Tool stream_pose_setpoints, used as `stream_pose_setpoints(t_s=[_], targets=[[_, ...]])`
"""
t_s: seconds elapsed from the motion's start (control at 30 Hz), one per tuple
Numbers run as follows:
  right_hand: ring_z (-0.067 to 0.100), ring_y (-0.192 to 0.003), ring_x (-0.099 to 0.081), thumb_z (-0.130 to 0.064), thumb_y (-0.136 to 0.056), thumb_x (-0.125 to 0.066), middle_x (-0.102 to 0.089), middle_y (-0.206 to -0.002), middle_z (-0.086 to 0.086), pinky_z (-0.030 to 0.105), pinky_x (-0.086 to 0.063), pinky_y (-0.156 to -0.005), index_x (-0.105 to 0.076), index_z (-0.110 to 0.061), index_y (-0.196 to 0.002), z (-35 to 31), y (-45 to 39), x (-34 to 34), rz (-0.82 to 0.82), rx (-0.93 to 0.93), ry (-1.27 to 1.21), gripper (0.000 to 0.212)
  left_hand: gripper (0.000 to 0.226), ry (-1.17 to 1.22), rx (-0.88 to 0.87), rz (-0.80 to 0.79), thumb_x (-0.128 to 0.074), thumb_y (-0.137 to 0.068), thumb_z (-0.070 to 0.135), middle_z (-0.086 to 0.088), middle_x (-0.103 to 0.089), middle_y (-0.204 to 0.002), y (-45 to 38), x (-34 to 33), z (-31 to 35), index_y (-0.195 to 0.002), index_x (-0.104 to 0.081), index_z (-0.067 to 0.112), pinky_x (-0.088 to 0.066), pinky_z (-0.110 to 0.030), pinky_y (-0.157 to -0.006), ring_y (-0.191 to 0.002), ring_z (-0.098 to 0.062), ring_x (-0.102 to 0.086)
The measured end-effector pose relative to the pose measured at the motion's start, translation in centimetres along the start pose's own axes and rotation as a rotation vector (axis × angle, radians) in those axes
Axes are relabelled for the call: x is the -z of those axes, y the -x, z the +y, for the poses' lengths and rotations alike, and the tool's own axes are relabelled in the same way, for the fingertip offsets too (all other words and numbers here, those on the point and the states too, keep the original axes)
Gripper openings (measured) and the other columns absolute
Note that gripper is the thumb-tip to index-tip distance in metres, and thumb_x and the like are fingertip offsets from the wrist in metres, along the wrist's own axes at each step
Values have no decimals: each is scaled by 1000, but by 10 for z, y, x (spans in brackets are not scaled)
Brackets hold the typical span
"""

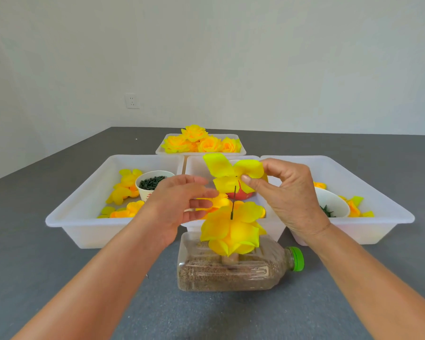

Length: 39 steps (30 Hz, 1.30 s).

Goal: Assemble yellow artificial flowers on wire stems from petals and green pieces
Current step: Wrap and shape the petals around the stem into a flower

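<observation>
The petal layer, thin, floppy and nearly weightless, sits pierced on the tip of the wire stem. The right grip pinches it beside its centre hole, the best hold for sliding it down. Below that grip the half-built flower stands on a sand-filled bottle, and the left grip hangs released alongside.

Plain off-white wall fills upper half of view, evenly lit, soft daylight, no hard shadows. White wall socket low on wall, left of centre. Second wall meets it at left, forming corner. Below, flat dark grey surface with felt-like texture stretches from wall base to near edge of view.
</observation>
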State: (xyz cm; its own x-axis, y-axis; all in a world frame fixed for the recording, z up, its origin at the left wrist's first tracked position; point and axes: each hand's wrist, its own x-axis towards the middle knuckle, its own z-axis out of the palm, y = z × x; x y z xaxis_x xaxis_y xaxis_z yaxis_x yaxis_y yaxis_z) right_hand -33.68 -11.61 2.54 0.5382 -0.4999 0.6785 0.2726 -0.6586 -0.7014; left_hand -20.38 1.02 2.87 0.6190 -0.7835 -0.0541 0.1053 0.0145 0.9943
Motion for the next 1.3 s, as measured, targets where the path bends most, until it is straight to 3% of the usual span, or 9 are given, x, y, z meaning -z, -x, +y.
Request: stream_pose_setpoints(t_s=[0.1,0.2,0.4,0.6,0.67,0.77,0.93,1.13,1.3], targets=[[11,-66,-64,3,-79,-69,-71,-83,17,6,-48,-60,-72,-7,-87,0,2,-1,-8,10,6,12,11,-126,-43,55,-64,-82,5,-12,-69,-93,5,3,-10,-91,-64,11,-48,-24,-60,-73,-16,-61],[6,-70,-61,4,-74,-72,-68,-81,9,4,-45,-63,-71,-5,-83,1,4,-2,-9,81,81,13,7,-65,-94,75,-57,-89,12,-7,-70,-82,5,1,-7,-91,-64,10,-46,-24,-57,-69,-15,-59],[13,-81,-60,-4,-70,-73,-70,-75,6,34,-50,-76,-73,-3,-74,7,5,-1,2,374,326,4,42,-47,40,-33,-49,-85,57,-10,-74,-80,1,-5,9,-88,-62,17,-49,-27,-56,-58,-16,-63],[21,-83,-63,2,-68,-77,-71,-78,3,47,-49,-74,-74,-4,-74,10,5,1,7,494,466,9,16,25,54,-43,-72,-75,23,-4,-71,-70,-4,-16,7,-84,-62,13,-51,-24,-53,-57,-15,-64],[25,-83,-64,-5,-74,-72,-71,-78,4,49,-49,-73,-74,-4,-73,8,5,0,15,539,474,2,13,44,55,-44,-73,-73,16,-2,-70,-70,-6,-17,6,-82,-64,13,-51,-25,-56,-60,-15,-64],[26,-83,-64,-19,-79,-67,-72,-79,4,48,-49,-73,-73,-5,-73,6,5,0,33,570,478,17,12,68,42,-48,-73,-72,7,-2,-71,-68,-9,-17,5,-78,-65,14,-53,-28,-58,-61,-15,-66],[26,-82,-65,-6,-71,-74,-71,-79,3,50,-50,-71,-73,-5,-74,9,4,0,14,562,519,3,15,74,27,-53,-72,-73,4,-3,-71,-70,-10,-18,5,-81,-65,13,-53,-30,-61,-64,-17,-66],[23,-84,-62,-1,-69,-74,-70,-80,3,49,-50,-72,-74,-6,-78,15,1,0,11,485,477,10,18,71,8,-34,-73,-73,5,-8,-68,-80,-14,-21,9,-85,-63,12,-53,-35,-70,-70,-20,-64],[23,-82,-63,-18,-74,-73,-70,-78,1,47,-50,-72,-73,-7,-76,14,2,0,-2,498,490,11,16,42,40,-62,-73,-74,9,1,-66,-63,-16,-22,7,-81,-61,14,-50,-27,-56,-61,-13,-61]])
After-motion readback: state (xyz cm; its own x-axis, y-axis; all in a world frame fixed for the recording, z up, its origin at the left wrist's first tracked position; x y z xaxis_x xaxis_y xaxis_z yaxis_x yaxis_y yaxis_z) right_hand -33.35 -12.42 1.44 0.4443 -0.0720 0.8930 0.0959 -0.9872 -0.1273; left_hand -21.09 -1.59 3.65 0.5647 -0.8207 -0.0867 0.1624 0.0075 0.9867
